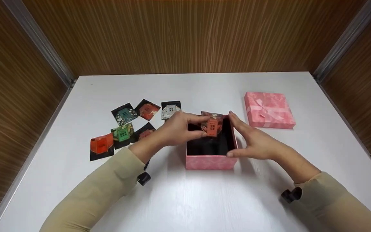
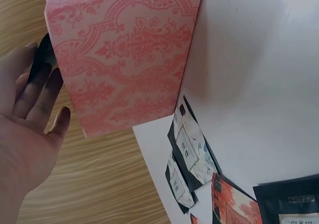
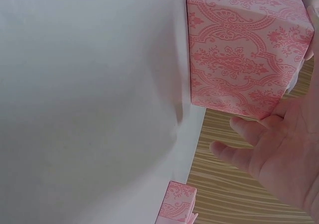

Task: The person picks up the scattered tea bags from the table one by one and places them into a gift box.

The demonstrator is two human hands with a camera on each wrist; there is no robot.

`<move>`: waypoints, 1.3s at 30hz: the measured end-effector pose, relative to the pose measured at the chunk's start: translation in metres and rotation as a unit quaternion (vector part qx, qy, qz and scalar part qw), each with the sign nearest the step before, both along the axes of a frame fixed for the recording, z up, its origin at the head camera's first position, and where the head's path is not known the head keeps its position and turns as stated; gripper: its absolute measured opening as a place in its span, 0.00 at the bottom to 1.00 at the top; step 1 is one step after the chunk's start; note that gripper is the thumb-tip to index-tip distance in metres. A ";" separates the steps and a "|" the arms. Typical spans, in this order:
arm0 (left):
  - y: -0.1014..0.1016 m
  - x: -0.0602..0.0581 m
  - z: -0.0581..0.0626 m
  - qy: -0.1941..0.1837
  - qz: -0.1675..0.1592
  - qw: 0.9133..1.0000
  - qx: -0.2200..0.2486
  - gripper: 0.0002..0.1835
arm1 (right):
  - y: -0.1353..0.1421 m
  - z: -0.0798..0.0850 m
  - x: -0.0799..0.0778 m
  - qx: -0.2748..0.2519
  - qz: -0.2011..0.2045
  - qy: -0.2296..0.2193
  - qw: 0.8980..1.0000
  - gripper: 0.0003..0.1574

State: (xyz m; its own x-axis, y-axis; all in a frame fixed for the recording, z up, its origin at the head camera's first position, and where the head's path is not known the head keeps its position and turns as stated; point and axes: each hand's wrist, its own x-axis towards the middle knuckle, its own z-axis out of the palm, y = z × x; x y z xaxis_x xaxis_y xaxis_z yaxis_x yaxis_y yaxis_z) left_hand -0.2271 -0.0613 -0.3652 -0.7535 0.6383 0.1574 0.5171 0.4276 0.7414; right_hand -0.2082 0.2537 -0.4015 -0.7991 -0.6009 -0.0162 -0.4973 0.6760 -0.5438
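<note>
My left hand (image 1: 183, 129) reaches over the box from the left in the head view. Between thumb and fingers it pinches a sachet with a red-orange label (image 1: 212, 127), which overlaps the box's opening. Below is the open pink patterned box (image 1: 209, 162), dark inside; its side wall fills much of the left wrist view. At the box's right side is my right hand (image 1: 259, 143), thumb at the front corner and fingertips at the back rim. In the right wrist view its other fingers (image 3: 246, 132) are spread straight beside the box wall.
Several printed sachets lie on the white table to the left, among them an orange one (image 1: 101, 146), a green one (image 1: 123, 134) and a white one (image 1: 171, 109). A pink lid with a bow (image 1: 269, 109) lies at the back right. Wood-grain panels (image 1: 185, 38) enclose the table.
</note>
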 end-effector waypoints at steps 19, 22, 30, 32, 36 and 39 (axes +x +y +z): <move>0.023 -0.003 -0.010 0.031 -0.027 0.997 -0.067 0.30 | 0.000 0.001 -0.001 0.005 -0.002 -0.005 1.000 0.80; 0.027 -0.003 -0.011 0.027 -0.031 0.995 -0.087 0.30 | 0.001 0.001 -0.002 0.007 -0.002 -0.002 1.000 0.80; 0.036 -0.006 -0.012 0.031 -0.040 0.990 -0.131 0.30 | 0.001 0.001 -0.002 0.003 0.001 0.002 1.000 0.79; 0.038 -0.007 -0.012 0.033 -0.042 0.988 -0.143 0.30 | 0.000 0.000 -0.002 0.001 0.001 0.002 1.000 0.79; 0.040 -0.009 -0.013 0.037 -0.044 0.984 -0.167 0.30 | 0.000 0.000 -0.001 0.000 0.002 0.000 1.000 0.78; 0.042 -0.010 -0.013 0.038 -0.041 0.982 -0.180 0.30 | 0.000 0.000 -0.001 0.000 0.002 0.000 1.000 0.78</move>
State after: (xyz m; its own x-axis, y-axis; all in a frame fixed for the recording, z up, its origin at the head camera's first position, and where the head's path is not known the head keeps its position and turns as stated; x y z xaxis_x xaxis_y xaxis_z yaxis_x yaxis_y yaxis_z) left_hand -0.2372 -0.0192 -0.3780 -0.6916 0.7214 -0.0353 0.6095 0.6092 0.5074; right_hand -0.2088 0.2535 -0.4012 -0.7966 -0.6043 -0.0166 -0.5000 0.6740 -0.5438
